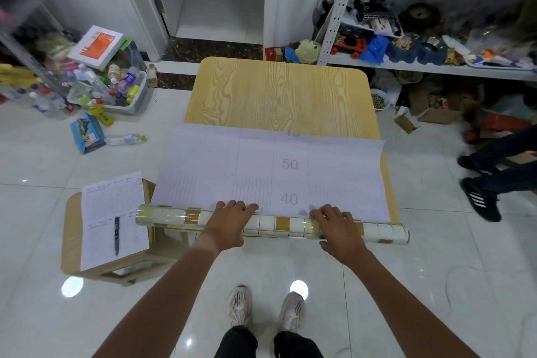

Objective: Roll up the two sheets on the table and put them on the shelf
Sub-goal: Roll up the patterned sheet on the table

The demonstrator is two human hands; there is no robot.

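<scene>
Both hands [229, 221] [338, 228] press the roll [273, 224] (half-rolled sheet [261, 166]) on table [276, 90].

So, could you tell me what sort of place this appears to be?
Probably a storeroom or workroom in a home or small workshop: a white metal shelf crammed with toys and oddments, a bin of bottles on the tiled floor, and a small wooden table serving as a work surface.
</scene>
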